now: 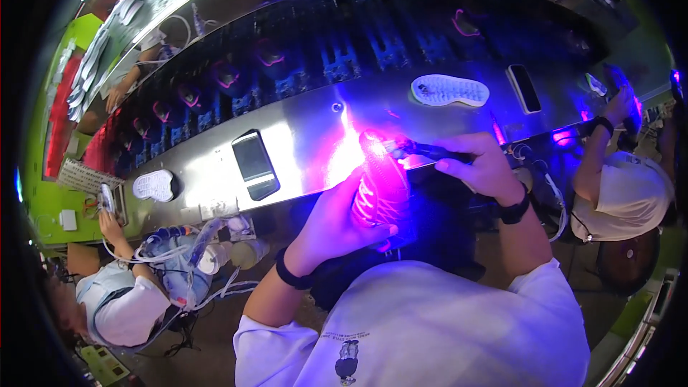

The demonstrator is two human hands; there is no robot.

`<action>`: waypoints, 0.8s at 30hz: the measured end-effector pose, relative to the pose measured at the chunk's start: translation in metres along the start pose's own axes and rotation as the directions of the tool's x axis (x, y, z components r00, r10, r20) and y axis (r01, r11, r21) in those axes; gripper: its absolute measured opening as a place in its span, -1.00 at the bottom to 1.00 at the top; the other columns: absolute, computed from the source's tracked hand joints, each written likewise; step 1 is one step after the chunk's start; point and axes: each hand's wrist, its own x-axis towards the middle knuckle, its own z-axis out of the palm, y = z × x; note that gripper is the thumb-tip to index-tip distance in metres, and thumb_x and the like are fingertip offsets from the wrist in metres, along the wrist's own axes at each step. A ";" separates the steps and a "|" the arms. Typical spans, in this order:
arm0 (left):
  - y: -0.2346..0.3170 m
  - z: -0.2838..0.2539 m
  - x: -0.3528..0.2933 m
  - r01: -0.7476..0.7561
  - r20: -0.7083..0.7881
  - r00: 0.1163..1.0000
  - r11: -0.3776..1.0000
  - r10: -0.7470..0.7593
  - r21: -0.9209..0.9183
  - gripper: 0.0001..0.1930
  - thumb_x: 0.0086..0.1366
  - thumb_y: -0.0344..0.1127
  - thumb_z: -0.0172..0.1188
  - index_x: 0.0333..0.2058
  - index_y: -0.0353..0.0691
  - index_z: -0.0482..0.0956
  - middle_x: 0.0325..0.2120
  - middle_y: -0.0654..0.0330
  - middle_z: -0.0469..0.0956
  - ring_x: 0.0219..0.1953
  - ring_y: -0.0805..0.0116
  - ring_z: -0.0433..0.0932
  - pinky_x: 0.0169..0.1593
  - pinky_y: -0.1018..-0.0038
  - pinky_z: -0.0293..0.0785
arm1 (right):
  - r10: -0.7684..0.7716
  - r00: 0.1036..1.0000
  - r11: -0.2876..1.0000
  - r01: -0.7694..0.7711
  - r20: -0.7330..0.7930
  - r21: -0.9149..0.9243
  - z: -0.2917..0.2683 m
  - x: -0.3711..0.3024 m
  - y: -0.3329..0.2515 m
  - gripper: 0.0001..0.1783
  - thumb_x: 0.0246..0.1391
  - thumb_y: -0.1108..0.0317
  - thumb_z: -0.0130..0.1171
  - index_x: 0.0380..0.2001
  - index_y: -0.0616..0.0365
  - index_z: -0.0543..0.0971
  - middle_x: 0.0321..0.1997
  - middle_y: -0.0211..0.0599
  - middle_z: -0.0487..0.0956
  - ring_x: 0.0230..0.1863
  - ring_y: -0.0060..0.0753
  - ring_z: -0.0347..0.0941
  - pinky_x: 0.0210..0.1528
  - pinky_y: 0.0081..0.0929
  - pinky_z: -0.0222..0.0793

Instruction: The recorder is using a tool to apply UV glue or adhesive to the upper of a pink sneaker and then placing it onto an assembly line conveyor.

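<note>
A laced shoe upper (385, 180), lit pink and purple, is held in front of me at the bench edge with its toe pointing away. My left hand (331, 221) is closed around its side near the heel, the thumb side toward the laces. In my right hand (487, 163) is a brush (434, 152) with a dark handle, gripped from the right. The brush tip is at the toe end of the shoe; glare hides whether it touches. The heel end lies in shadow.
On the metal bench (301, 136) lie a large phone (255, 163), a slimmer phone (524, 89), and two white soles, one right (450, 90) and one left (153, 185). Beyond runs a dark rack (344, 57) bearing shoes. Co-workers sit left (129, 301) and right (620, 197); hoses hang beside the left one.
</note>
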 end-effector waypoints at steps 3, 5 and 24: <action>0.002 0.004 0.002 0.081 0.034 0.996 0.991 -0.078 -0.103 -0.12 0.05 -0.23 0.56 0.29 -0.31 0.29 0.05 0.05 0.60 0.05 0.25 0.63 0.14 0.31 0.52 | 0.015 1.000 1.000 -0.015 -0.001 -0.009 -0.006 -0.007 0.011 -0.62 0.09 0.39 0.42 -0.02 0.24 0.68 -0.17 -0.23 0.72 -0.17 -0.48 0.60 -0.03 -0.49 0.47; 0.005 0.004 0.004 0.129 0.066 0.991 0.980 -0.120 -0.150 -0.14 0.06 -0.23 0.56 0.28 -0.31 0.30 0.05 0.06 0.60 0.05 0.27 0.62 0.15 0.31 0.51 | 0.049 0.999 0.998 -0.050 0.025 0.029 -0.006 -0.012 0.015 -0.62 0.09 0.39 0.42 -0.01 0.24 0.68 -0.16 -0.24 0.72 -0.17 -0.49 0.60 -0.02 -0.49 0.47; -0.016 0.024 0.022 0.436 0.073 0.863 0.665 -0.499 -0.606 -0.37 0.26 -0.28 0.41 0.21 -0.39 0.36 0.00 0.07 0.60 0.03 0.30 0.60 0.14 0.36 0.52 | 0.293 0.949 0.904 -0.315 0.117 0.290 0.013 -0.054 0.077 -0.61 0.15 0.41 0.37 0.04 0.28 0.64 -0.11 -0.29 0.71 -0.10 -0.57 0.56 0.04 -0.51 0.46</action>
